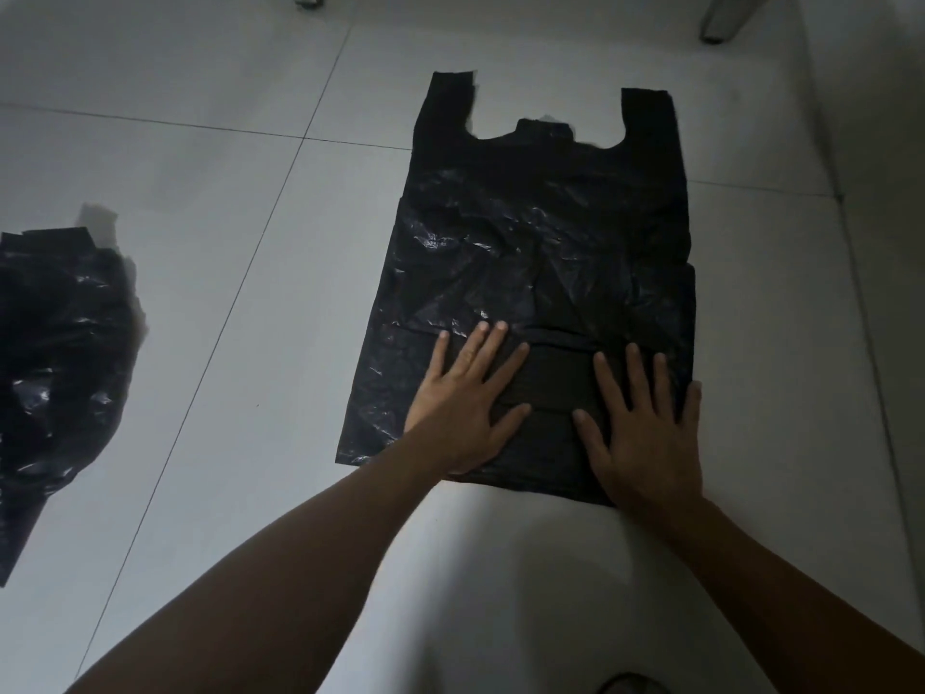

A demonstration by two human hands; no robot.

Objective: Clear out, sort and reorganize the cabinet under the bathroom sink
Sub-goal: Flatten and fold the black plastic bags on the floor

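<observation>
The left hand [465,398] lies flat with its fingers straight and spread, pressing on the near end of a black plastic bag [540,252] spread out on the tiled floor [225,192]. The right hand [645,423] lies just beside it at about 3 o'clock, equally flat and spread, palm down on the same bag; neither hand grips anything. Between the two sets of fingertips sits a darker, thicker rectangle [555,378], seemingly a folded section of the bag or a smaller folded bag lying on it; which of the two cannot be told in the dim light.

Judging from this, the step in hand belongs to the sorting part of the task: flattening a loose bag so it can be folded small for storage. The next move probably calls for keeping the thin film pinned with one palm while the other pushes air out toward the handles [645,112] at 12 o'clock, then folding the sides in squarely; the slick plastic is likely to slide on the smooth tile.

Out at 9 o'clock, well apart, a crumpled black bag [55,363] lies unflattened, likely waiting its turn. At 12 and 1 o'clock, two pale furniture legs [721,22] stand at the frame's top edge. The cabinet itself is not in view.

No brand, label or writing can be read on either bag.
</observation>
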